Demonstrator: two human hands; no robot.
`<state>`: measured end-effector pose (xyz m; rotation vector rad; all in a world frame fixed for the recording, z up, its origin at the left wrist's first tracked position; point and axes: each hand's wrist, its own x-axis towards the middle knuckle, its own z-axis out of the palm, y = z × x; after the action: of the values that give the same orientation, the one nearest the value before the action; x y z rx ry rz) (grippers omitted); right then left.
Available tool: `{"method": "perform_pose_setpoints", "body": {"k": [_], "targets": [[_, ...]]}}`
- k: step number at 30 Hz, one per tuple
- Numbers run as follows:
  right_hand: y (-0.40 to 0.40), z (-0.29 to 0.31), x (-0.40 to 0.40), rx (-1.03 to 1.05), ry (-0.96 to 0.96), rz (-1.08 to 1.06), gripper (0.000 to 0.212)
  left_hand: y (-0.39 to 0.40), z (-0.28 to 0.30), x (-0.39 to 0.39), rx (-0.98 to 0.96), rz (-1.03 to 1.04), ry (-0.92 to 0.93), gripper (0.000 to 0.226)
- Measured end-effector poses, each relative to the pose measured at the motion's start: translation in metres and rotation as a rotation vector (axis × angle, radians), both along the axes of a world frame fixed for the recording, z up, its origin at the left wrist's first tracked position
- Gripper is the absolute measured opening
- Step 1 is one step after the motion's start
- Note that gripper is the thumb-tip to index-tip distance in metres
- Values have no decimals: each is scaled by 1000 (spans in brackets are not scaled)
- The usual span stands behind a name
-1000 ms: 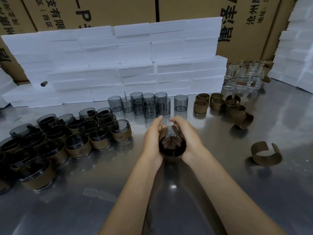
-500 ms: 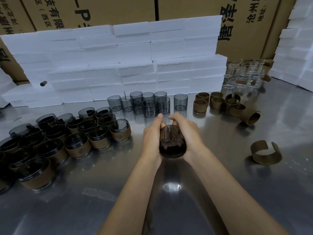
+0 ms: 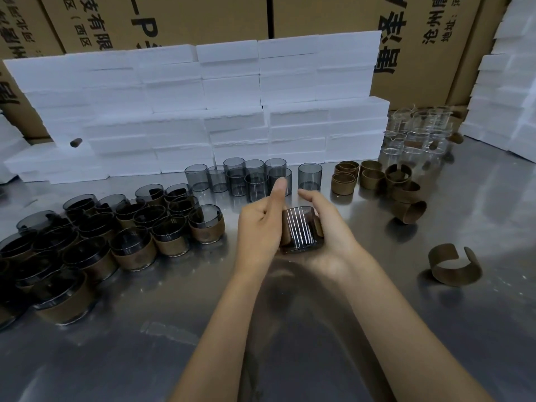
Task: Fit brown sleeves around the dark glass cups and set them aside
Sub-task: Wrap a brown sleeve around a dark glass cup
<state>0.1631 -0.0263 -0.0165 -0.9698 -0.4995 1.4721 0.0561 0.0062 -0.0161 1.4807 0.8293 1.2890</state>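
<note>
A dark glass cup (image 3: 301, 229) with a brown sleeve on it lies on its side between my hands, above the middle of the steel table (image 3: 203, 329). My right hand (image 3: 327, 227) cups it from the right and below. My left hand (image 3: 259, 223) grips its left side with curled fingers, thumb raised. Several sleeved cups (image 3: 124, 227) stand grouped at the left. Several bare dark cups (image 3: 252, 178) stand behind my hands. Several brown sleeves (image 3: 374, 177) lie at the back right, and one open sleeve (image 3: 454, 265) lies at the right.
Stacked white foam blocks (image 3: 203, 111) form a wall at the back, with cardboard boxes (image 3: 319, 15) behind. Several clear glass beakers (image 3: 417, 129) stand at the far right back. More foam (image 3: 510, 82) is stacked along the right edge.
The cup has turned from facing me with its mouth to lying sideways. My left thumb has lifted off it, and my right hand has shifted under it.
</note>
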Motion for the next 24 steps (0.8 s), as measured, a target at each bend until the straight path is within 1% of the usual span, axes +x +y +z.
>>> {"method": "perform_pose_setpoints", "body": {"k": [1, 2, 4, 5, 8, 12, 15, 18, 21, 22, 24], "targets": [[-1, -1, 1, -13, 23, 61, 47, 1, 0, -2, 61, 21, 30, 68], [-1, -4, 2, -15, 18, 95, 47, 2, -1, -4, 111, 52, 59, 67], [2, -8, 4, 20, -29, 109, 44, 5, 0, -7, 151, 101, 87, 55], [2, -7, 4, 48, -43, 101, 44, 5, 1, -7, 119, 89, 61, 53], [3, -9, 12, 82, -25, 64, 46, 5, 6, -7, 12, 32, -18, 60], [4, -10, 20, 94, 18, 5, 43, 8, 7, -12, -49, 66, 25, 63], [4, -9, 18, 100, 31, -11, 41, 6, 6, -11, -61, 55, 62, 61], [3, -9, 18, 88, 37, -50, 41, 5, 5, -11, -46, 25, 84, 48], [4, -6, 19, 61, -5, -187, 41, 5, 0, -6, 35, -24, 116, 17], [5, -6, 20, 56, -7, -253, 42, 4, -3, -3, 52, -39, 159, 21], [7, -6, 21, 45, 1, -299, 47, 2, -10, 5, 31, -69, 256, 44]]}}
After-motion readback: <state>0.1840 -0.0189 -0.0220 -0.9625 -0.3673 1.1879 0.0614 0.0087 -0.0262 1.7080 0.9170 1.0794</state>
